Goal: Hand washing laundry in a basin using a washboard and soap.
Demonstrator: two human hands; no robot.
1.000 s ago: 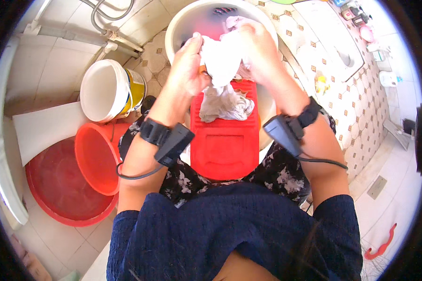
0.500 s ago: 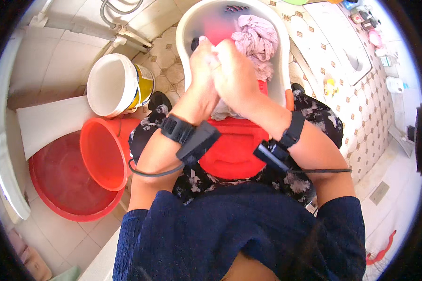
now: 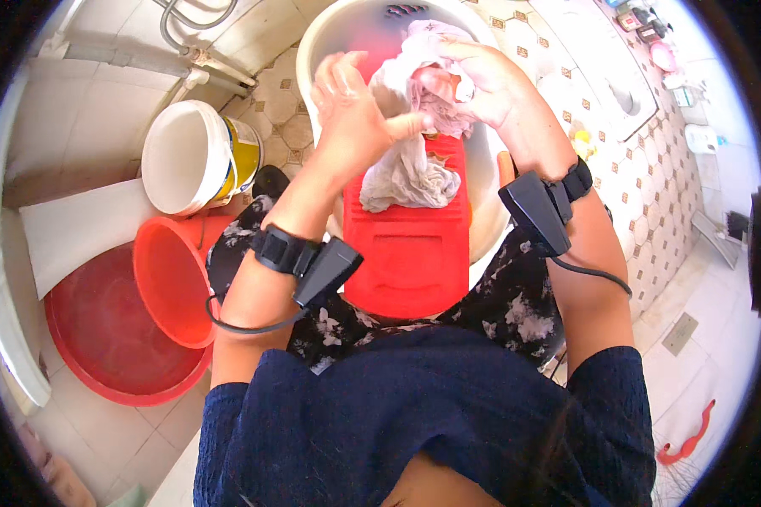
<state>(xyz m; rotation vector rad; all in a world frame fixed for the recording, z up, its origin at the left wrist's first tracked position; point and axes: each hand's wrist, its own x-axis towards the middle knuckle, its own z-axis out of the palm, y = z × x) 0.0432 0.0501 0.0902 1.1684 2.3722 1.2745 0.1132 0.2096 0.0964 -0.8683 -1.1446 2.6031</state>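
A red washboard [image 3: 407, 262] leans out of a white basin [image 3: 309, 63] toward me. On its ridges lies a wet, crumpled greyish-white cloth [image 3: 410, 179]. Above the board, my left hand [image 3: 351, 114] is open, its fingers spread and its thumb reaching toward the cloth. My right hand [image 3: 495, 89] holds a bunched pale pink cloth [image 3: 431, 44], fingers over the top and thumb beneath. A smooth pinkish patch [image 3: 435, 83] shows within the folds by that thumb; I cannot tell whether it is fabric or something else. Cloudy water with a red patch fills the basin's far part.
At my left stand a white bucket [image 3: 177, 156] with a yellow label, a tilted orange-red bucket [image 3: 171, 283] and a wide red basin [image 3: 114, 325]. Pipes [image 3: 203, 61] run along the left wall. Bottles [image 3: 643, 24] line the far right. A squat toilet [image 3: 621, 93] is set in the tiled floor.
My hands, pressed together before, have come apart, the left moving left and the right moving right. The right now holds the pink cloth, and more of the washboard and greyish-white cloth shows.
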